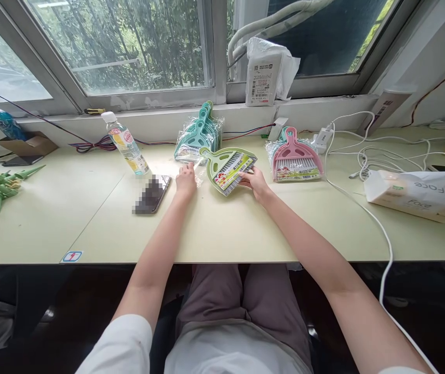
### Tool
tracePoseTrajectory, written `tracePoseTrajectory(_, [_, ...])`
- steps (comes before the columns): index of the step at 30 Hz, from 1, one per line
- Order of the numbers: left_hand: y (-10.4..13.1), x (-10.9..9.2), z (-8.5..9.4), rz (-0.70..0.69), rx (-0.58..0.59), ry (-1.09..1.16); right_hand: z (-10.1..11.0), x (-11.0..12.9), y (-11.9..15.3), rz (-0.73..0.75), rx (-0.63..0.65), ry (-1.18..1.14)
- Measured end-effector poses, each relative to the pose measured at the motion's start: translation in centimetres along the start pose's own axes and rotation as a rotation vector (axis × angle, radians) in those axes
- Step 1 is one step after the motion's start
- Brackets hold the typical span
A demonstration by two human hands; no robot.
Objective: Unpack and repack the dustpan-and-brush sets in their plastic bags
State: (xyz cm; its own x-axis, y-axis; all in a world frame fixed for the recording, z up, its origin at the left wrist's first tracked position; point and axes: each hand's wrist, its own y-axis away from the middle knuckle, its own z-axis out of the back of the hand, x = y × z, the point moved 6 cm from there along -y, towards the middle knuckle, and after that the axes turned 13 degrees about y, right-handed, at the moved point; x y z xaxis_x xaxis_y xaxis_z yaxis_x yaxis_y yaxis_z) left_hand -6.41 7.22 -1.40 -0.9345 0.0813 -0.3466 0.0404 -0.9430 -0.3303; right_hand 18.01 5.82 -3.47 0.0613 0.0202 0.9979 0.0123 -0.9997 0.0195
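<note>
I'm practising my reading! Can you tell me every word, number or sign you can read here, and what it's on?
"Face": on the tissue pack.
Red arrow sign: on the small sticker.
Too small or blurred to read: print on the green dustpan, pink dustpan, drink bottle, white box and white plug.

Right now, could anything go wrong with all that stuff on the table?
Maybe. The right hand grips the green dustpan and brush set near its lower edge, so it could slip. The left hand is close to the phone, which might get bumped. The white cable hangs over the front edge of the table, so an elbow could snag it.
</note>
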Motion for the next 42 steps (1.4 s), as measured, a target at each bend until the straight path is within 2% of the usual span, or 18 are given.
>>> tracePoseTrajectory(6, [0.0, 0.7, 0.1, 0.086, 0.033, 0.007, -0.3, 0.3, 0.2, 0.002, 0.041, 0.009])
tracePoseTrajectory(13, [-0.6, 1.9, 0.4, 0.163, -0.067, 0.088, -1.2, -0.6, 0.0, -0.018, 0.165, 0.052])
tracePoseTrajectory(19, [-0.6, 2.7, 1.1, 0.240, -0.151, 0.190, -1.2, -0.5, 0.1, -0.048, 0.164, 0.055])
tracePoseTrajectory(22, [-0.4, 2.1, 1.9, 0.209, -0.195, 0.213, -0.5, -0.2, -0.2, -0.046, 0.122, 0.052])
tracePoseTrajectory(26, [0.1, 0.4, 2.6, 0.122, -0.225, 0.197, 0.5, -0.5, -0.7, -0.053, 0.057, 0.065])
tracePoseTrajectory(28, [0.2, -0.7, 2.5, 0.061, -0.215, 0.172, 0.4, -0.7, -0.9, -0.036, 0.069, 0.072])
tracePoseTrajectory(33, [0.4, -2.6, 2.4, -0.075, -0.245, 0.182, -0.9, -0.7, -0.5, 0.004, 0.193, 0.105])
tracePoseTrajectory(37, [0.7, -3.7, 2.2, -0.190, -0.191, 0.300, -1.6, -0.5, 0.0, -0.009, 0.227, 0.115])
tracePoseTrajectory(40, [0.9, -4.5, 1.8, -0.271, -0.138, 0.443, -1.5, -0.5, 0.0, -0.014, 0.175, 0.092])
tracePoseTrajectory(42, [0.9, -4.7, 1.6, -0.265, -0.130, 0.579, -1.1, -0.4, -0.2, -0.008, 0.123, 0.064])
